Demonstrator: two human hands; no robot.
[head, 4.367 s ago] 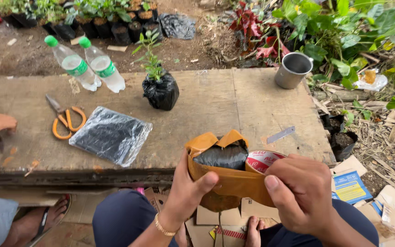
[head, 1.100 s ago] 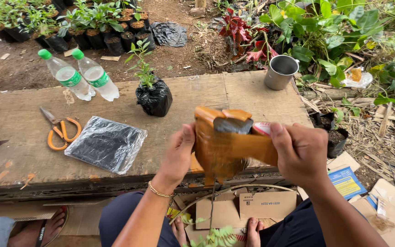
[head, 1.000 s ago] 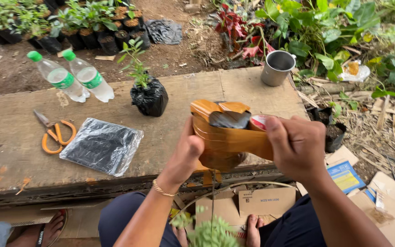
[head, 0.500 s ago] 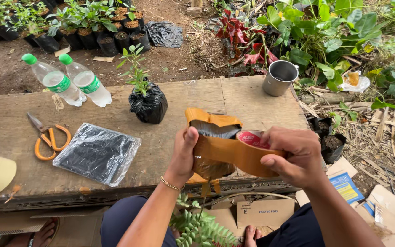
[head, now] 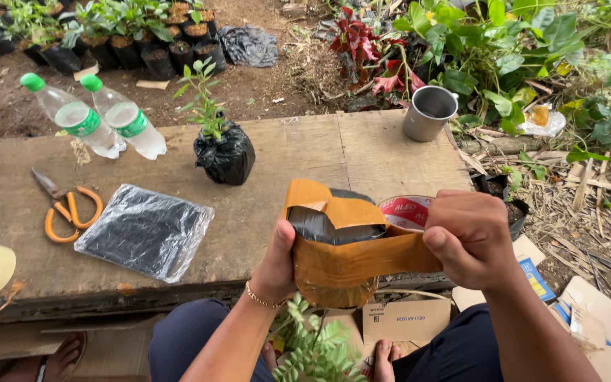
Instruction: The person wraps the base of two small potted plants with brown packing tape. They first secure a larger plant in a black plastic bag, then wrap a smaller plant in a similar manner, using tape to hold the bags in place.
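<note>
The left hand (head: 281,258) grips the bag (head: 334,247) just above the surface (head: 362,152), and the right hand (head: 469,237), closed on the tape roll (head: 404,211), pulls tape sideways from its right.

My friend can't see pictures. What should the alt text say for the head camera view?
Two bare hands wrap brown tape around a black bundle above a wooden table: the left hand steadies it, the right hand pulls the tape roll. On the table sit a small potted plant, orange scissors, two plastic bottles and a metal cup.
</note>
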